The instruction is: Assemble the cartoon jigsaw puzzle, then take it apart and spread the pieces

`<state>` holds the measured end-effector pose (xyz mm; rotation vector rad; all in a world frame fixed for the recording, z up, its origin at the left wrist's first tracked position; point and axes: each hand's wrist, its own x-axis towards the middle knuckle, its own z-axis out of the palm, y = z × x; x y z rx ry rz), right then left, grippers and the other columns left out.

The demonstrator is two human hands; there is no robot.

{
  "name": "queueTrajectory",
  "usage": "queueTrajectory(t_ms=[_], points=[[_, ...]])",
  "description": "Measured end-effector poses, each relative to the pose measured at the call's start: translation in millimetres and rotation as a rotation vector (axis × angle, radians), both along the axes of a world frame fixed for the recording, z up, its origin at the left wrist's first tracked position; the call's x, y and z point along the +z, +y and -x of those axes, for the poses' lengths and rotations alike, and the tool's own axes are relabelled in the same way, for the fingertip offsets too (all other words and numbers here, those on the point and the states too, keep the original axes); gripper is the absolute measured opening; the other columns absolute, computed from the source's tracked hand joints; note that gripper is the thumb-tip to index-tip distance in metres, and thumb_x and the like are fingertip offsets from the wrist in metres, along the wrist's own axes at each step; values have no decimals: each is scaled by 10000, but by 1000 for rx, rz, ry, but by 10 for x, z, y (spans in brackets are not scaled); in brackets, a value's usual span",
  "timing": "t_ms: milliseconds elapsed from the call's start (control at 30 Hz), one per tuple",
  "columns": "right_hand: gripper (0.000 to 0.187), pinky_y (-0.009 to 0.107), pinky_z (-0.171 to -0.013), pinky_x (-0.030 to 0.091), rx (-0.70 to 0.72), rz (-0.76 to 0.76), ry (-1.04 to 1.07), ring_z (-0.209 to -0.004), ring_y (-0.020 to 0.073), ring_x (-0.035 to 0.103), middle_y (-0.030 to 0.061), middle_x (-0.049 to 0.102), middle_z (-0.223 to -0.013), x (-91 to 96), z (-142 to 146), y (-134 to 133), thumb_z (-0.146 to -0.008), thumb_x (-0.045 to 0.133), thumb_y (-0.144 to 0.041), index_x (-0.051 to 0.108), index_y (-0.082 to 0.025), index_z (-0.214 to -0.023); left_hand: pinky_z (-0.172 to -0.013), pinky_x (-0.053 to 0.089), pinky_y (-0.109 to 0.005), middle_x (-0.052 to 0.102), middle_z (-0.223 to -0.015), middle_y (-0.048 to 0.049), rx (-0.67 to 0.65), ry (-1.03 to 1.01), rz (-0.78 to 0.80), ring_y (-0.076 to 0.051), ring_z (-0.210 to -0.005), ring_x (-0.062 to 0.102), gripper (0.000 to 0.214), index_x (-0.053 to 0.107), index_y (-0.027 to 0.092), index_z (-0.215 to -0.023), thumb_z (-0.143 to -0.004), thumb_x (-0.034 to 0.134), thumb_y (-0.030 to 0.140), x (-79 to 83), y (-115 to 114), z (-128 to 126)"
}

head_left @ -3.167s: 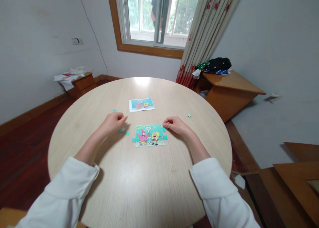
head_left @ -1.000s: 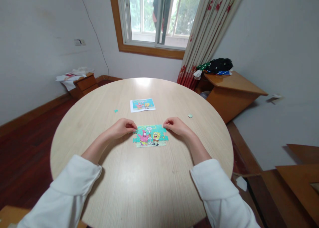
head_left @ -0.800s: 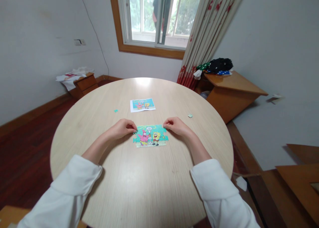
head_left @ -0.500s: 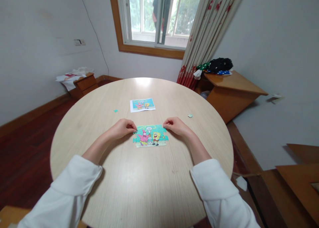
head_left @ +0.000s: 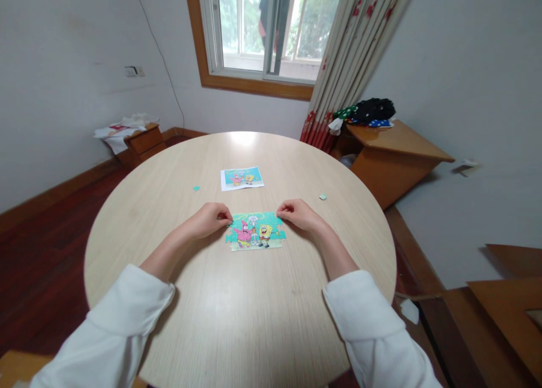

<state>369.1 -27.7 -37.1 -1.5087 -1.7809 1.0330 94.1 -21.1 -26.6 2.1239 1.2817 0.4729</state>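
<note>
A partly assembled jigsaw puzzle (head_left: 256,232) lies flat on the table, showing a pink starfish, a yellow sponge and a pale figure on turquoise. Its left and right sides are jagged. My left hand (head_left: 210,218) is closed in a pinch at the upper left edge, with the fingertips partly hiding the edge there. At the upper right corner, my right hand (head_left: 298,214) pinches with thumb and forefinger. Beyond the puzzle lies a printed picture (head_left: 243,178) of the same scene on white paper.
One loose turquoise piece (head_left: 196,188) lies left of the print; a pale green piece or pieces (head_left: 323,197) lie to the right. The round wooden table (head_left: 237,320) stands before a window. A wooden cabinet (head_left: 398,142) with cloths is at the right, close to the table's edge.
Both hands stay at the upper edges of the puzzle with almost no movement. Puzzle, print and loose pieces lie as before.
</note>
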Motion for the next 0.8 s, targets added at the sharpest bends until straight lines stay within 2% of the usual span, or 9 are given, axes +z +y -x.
queueTrajectory(t_ms=[200,367,533,633,800], points=[[118,256,-604,391,-5,2,8,-632,130,526,39,630,-672,-7,-8,-3,-699,607,-239,645,-127,-697,-662,431,-278,638,-748,-61,-61,82,-77,-150,-675,559,124,647,146,-686,-713,539,200,-3,-1,-19],[114,256,-609,392,1,2,11,-627,126,523,37,629,-672,-16,-14,1,-700,609,-234,642,-125,-694,-659,421,-278,617,-746,-55,-82,62,-77,-146,-665,537,133,652,151,-689,-718,546,226,12,-7,-28],[113,250,-592,381,-2,1,19,-614,123,514,31,621,-653,-10,-11,-3,-696,608,-232,642,-125,-692,-636,402,-278,627,-746,-60,94,-15,-64,-155,-678,525,225,658,137,-759,-736,568,342,116,18,115],[109,254,-600,382,-2,0,8,-613,123,514,31,617,-654,4,-8,-4,-693,605,-227,642,-124,-687,-617,386,-282,615,-714,-54,152,26,-77,-159,-664,508,257,659,137,-756,-712,601,383,139,68,248],[116,259,-612,388,-7,-4,7,-616,123,516,34,619,-662,1,-7,-6,-690,607,-231,644,-122,-693,-594,377,-265,590,-704,-23,50,117,28,-148,-634,501,290,661,154,-847,-641,652,359,81,111,342]])
